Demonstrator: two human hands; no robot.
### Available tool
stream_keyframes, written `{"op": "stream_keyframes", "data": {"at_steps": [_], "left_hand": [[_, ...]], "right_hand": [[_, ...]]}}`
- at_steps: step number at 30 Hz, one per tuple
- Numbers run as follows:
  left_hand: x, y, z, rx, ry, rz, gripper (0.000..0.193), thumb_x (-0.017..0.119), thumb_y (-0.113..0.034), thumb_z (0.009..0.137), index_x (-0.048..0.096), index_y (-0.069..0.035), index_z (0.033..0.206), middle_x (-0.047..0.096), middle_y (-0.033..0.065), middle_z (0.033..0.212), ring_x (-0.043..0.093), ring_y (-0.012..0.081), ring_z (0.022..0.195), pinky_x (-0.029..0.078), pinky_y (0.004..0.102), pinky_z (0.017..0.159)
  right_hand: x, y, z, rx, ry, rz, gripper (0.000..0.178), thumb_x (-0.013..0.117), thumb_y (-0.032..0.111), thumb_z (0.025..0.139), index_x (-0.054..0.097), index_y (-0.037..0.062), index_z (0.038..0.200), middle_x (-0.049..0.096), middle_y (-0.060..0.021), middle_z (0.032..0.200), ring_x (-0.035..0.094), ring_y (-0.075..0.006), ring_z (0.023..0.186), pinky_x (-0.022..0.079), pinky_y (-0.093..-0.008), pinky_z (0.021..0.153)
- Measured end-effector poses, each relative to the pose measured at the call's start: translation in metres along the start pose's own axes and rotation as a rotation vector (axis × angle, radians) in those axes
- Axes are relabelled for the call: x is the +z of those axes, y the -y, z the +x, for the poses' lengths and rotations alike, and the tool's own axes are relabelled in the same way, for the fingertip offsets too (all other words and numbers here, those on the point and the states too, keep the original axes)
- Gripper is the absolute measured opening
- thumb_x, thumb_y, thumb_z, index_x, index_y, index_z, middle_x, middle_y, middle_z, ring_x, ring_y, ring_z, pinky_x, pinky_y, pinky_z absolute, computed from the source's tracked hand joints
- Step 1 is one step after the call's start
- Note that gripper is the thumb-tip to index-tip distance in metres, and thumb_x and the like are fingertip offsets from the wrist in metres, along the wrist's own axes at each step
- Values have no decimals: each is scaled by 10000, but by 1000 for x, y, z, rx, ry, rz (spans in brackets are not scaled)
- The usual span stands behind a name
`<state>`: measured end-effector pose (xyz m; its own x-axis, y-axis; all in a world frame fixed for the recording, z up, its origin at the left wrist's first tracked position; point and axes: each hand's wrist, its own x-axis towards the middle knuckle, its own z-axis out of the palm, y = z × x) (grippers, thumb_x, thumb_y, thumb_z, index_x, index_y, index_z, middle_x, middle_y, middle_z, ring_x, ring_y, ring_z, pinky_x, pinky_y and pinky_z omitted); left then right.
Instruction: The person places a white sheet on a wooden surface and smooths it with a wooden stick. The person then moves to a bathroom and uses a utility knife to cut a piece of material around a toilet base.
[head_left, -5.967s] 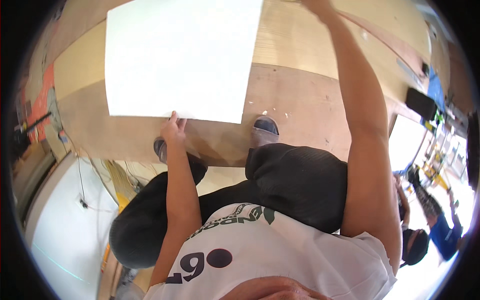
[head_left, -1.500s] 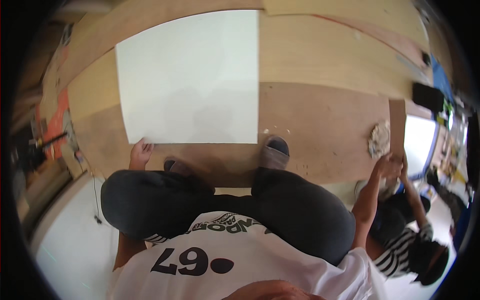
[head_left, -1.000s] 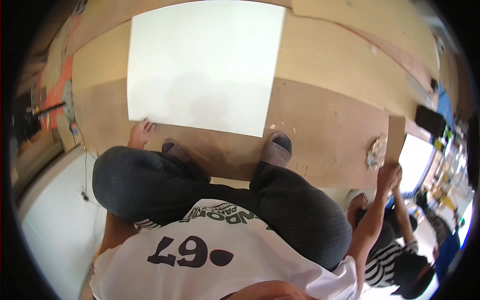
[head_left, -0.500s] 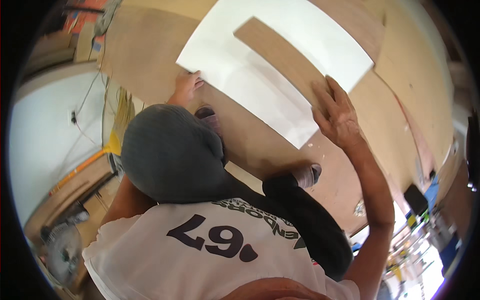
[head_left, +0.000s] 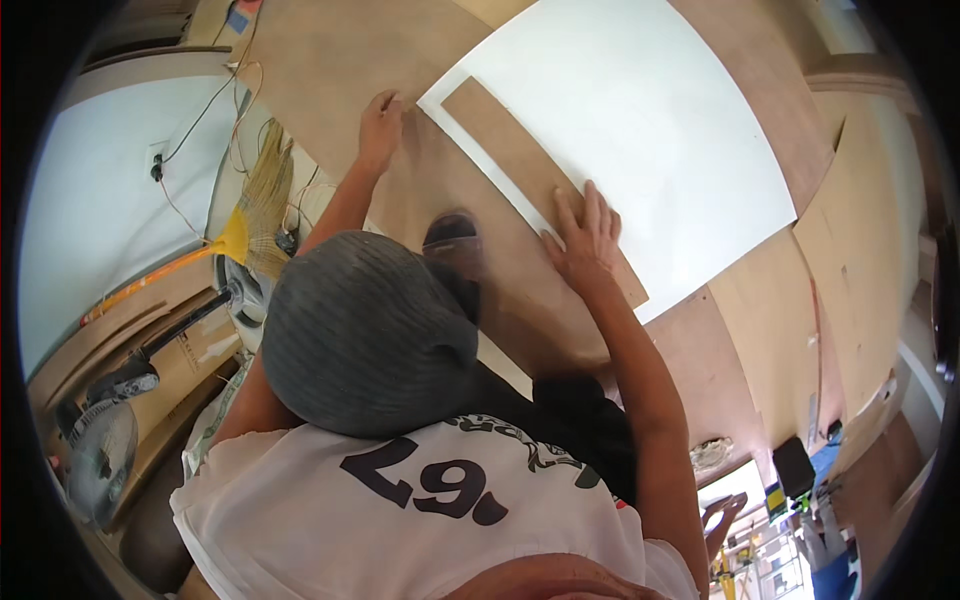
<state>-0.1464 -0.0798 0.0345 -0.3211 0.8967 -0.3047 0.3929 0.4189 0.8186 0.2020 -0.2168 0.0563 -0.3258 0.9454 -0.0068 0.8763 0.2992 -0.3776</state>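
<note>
A large white sheet (head_left: 680, 130) lies on brown board before me. Along its near-left edge rests a long, flat brown strip (head_left: 500, 130), roughly parallel to that edge. My right hand (head_left: 590, 235) lies on the strip's nearer half, its fingers spread. Just off the sheet's left corner is my left hand (head_left: 380, 130), over the bare board with its fingers curled together. What those fingers hold, if anything, is too small to make out. My foot in a dark sandal (head_left: 452, 232) is on the board, between my two arms.
Tan boards (head_left: 770, 330) extend to the right of the sheet. At the left lie a yellow-handled straw broom (head_left: 240, 235), loose cables and a round fan (head_left: 105, 460). A dark flat object (head_left: 793, 467) and a round pale item (head_left: 711, 455) are at lower right.
The brown strip has shifted from the sheet's middle to its near-left edge, with my right hand on it. My left hand has moved off the sheet's edge onto the board.
</note>
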Motion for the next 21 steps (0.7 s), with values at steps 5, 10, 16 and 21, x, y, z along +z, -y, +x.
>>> {"op": "stream_keyframes", "data": {"at_steps": [5, 10, 16, 21], "left_hand": [[16, -1, 41, -7, 112, -156, 439, 436, -352, 990, 587, 9, 1188, 656, 115, 1075, 613, 177, 931, 491, 313, 773], [11, 15, 20, -201, 186, -210, 480, 398, -379, 989, 548, 5, 1234, 646, 141, 1109, 612, 213, 944, 499, 351, 780], [-25, 63, -25, -325, -88, -689, 487, 414, -340, 964, 448, 25, 1284, 594, 180, 1071, 610, 269, 899, 527, 389, 754], [-81, 64, -27, -283, -460, -613, 496, 398, -358, 983, 406, 35, 1286, 556, 185, 1087, 604, 281, 862, 543, 406, 731]], "right_hand": [[1, -10, -12, 16, -45, 133, 530, 714, 252, 814, 557, 173, 1314, 431, -212, 1361, 456, -376, 1176, 375, -480, 959], [-32, 18, 16, -53, -343, 237, 469, 712, 243, 804, 607, 190, 1258, 440, -232, 1345, 465, -366, 1131, 391, -456, 903], [-17, 16, -6, -152, -155, 194, 454, 716, 233, 796, 617, 235, 1239, 445, -238, 1340, 471, -363, 1128, 397, -457, 896], [2, 5, -9, -180, -43, 141, 422, 682, 219, 819, 618, 245, 1235, 452, -222, 1340, 475, -359, 1138, 394, -465, 900]]}}
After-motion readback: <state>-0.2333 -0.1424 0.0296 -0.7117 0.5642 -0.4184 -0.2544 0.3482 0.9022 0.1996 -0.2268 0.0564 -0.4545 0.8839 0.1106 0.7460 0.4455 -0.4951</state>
